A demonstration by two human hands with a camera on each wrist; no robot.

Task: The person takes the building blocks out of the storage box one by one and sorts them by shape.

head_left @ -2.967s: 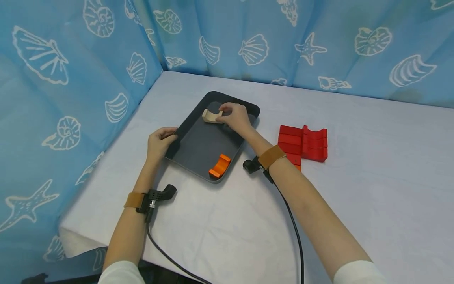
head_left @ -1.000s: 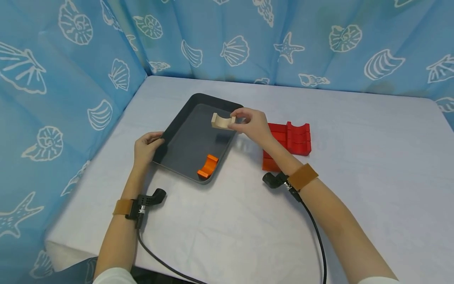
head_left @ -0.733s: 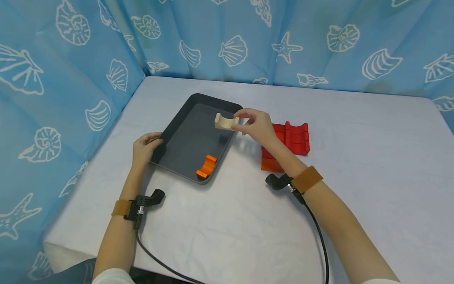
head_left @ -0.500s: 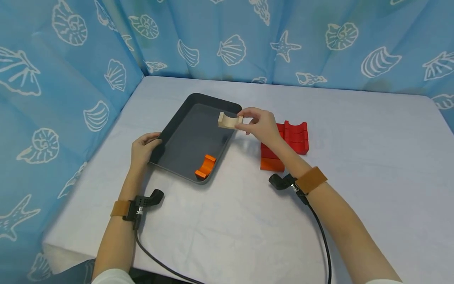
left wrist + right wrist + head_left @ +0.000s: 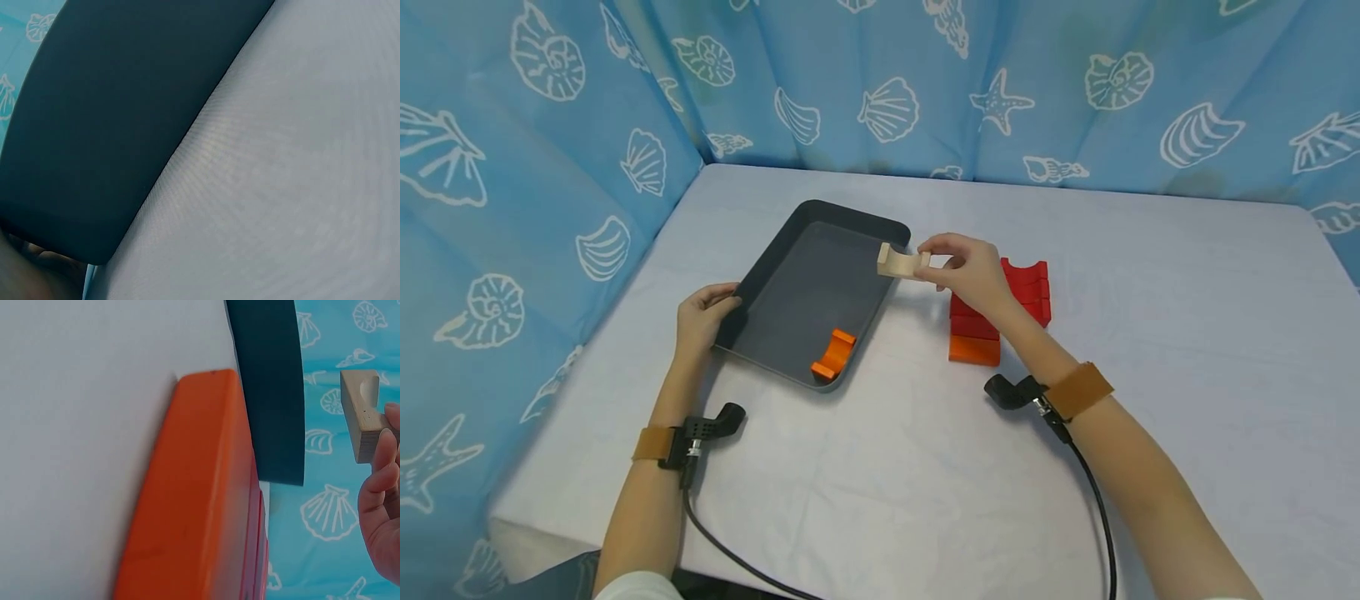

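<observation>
In the head view my right hand [image 5: 970, 271] pinches a pale wooden arch block [image 5: 901, 262] by its right end, between thumb and fingers. The block is raised above the tray's right rim, its curved hollow facing up. My left hand [image 5: 702, 321] grips the left side of a dark grey tray [image 5: 805, 283], thumb at the rim; its other fingers are partly hidden. An orange arch block [image 5: 834, 354] lies inside the tray, near its front right corner. The right wrist view also has the wooden block [image 5: 360, 419] in the fingertips.
Red blocks [image 5: 1030, 292] stand together right of the tray, partly hidden by the right forearm. An orange block [image 5: 974, 350] sits at their front. A white cloth [image 5: 865, 500] covers the table; a blue shell-patterned curtain [image 5: 820, 50] hangs behind and at left.
My right hand has carried the wooden arch block rightward, from over the tray's back part to above its right rim. My left hand keeps its hold on the tray. The head view has shifted.
</observation>
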